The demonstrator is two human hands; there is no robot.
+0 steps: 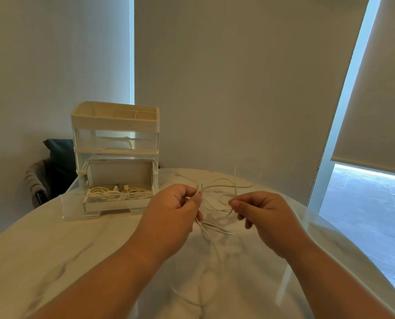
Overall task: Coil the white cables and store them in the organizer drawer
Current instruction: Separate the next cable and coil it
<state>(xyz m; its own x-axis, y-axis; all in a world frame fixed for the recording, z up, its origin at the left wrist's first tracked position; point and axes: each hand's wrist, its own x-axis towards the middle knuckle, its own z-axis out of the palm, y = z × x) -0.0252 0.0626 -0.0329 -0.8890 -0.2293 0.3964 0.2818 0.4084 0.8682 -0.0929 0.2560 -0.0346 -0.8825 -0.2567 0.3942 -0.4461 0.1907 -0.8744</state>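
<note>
A loose white cable loops over the marble table between my hands, with strands trailing toward me. My left hand pinches one part of it near a plug end that sticks up. My right hand pinches another strand, held a little above the table. At the left stands the white organizer. Its bottom drawer is pulled out and holds coiled white cables.
The round white marble table fills the foreground. A chair with a dark cushion stands behind the organizer at the left. Roller blinds and a window are at the right, past the table's edge.
</note>
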